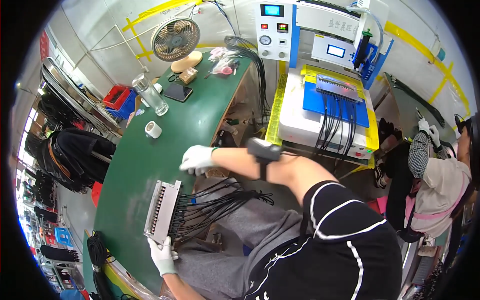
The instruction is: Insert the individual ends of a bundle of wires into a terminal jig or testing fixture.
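A metal fixture (163,210) with a row of slots lies on the green table close to its edge. Black cables (215,207) run out of its side and hang over my lap. My left hand (162,256), in a white glove, is closed on the near end of the fixture. Just beyond the fixture's far end is my right hand (197,160), also gloved, with its fingers curled downward. Whatever those fingers may hold is too small or hidden to make out.
On the green table (195,120) are a tape roll (153,130), a glass bottle (150,95), a phone (178,92) and a fan (176,42). A machine (325,110) at the right bears a second cable-filled fixture (340,88). A co-worker (440,180) sits far right.
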Tool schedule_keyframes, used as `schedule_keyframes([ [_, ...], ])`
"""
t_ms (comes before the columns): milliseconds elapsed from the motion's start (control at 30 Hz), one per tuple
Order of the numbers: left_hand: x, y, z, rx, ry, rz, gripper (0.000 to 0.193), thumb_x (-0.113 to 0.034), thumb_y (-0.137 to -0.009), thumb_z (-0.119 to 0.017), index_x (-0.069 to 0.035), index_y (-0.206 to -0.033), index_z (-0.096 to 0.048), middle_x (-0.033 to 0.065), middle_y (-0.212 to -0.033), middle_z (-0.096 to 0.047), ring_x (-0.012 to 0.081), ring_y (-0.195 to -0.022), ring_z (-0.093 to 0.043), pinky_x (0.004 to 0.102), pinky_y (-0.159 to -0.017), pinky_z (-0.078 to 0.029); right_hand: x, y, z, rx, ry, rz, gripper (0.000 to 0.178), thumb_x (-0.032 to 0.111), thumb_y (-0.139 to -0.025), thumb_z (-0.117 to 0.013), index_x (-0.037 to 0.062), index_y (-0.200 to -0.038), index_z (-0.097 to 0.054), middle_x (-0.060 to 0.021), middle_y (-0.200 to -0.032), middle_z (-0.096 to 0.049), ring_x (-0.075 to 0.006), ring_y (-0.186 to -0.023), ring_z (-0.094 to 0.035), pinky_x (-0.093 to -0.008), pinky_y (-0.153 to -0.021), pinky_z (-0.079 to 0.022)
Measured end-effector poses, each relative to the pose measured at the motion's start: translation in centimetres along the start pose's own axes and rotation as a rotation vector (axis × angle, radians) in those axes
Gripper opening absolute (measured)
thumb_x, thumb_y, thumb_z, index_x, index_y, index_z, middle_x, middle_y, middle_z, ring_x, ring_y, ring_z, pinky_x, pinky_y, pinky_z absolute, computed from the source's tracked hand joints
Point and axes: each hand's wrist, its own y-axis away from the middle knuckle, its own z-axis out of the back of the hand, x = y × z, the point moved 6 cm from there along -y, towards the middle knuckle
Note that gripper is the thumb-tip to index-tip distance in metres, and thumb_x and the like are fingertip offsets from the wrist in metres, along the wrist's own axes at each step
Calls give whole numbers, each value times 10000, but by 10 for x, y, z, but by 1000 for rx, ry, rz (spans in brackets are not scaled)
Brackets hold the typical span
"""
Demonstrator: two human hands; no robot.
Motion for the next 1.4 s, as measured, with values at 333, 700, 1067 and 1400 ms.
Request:
schedule_keyframes([
  [333,-11,-5,-12,2,-35,54,853,-138,-929,-690,-18,-1592,-166,35,-618,-548,114,-391,-482,271,-336,-415,21,-56,-40,-56,487,13,395,415,-739,-724,21,-726,-747,-132,-744,-734,-260,-648,-699,-381,-650,-542],
  [700,-48,18,19,-198,375,-498,826,-140,-927,-704,6,-1580,-220,90,-990,-644,178,-873,-649,286,-774,-550,187,56,-112,333,-433,595,533,311,-840,-761,4,-1258,-633,-100,-1097,-735,-210,-940,-702,-362,-830,-570],
  [1067,186,48,227,-377,698,-283,418,-184,-1079,-328,-97,-1459,-481,163,-1487,-490,266,-1337,-467,372,-1174,-326,9,68,-25,67,159,13,451,390,-897,-725,27,-1165,-708,-67,-977,-734,-167,-861,-671,-309,-794,-541],
  [1400,-8,13,37,-181,-812,-604,933,-481,-750,-784,-50,-1499,-433,259,-1545,-374,403,-1462,-297,530,-1207,-196,-90,19,-84,500,-117,85,758,380,-895,-755,-26,-1465,-464,-106,-1458,-545,-208,-1324,-480,-338,-1140,-346],
])
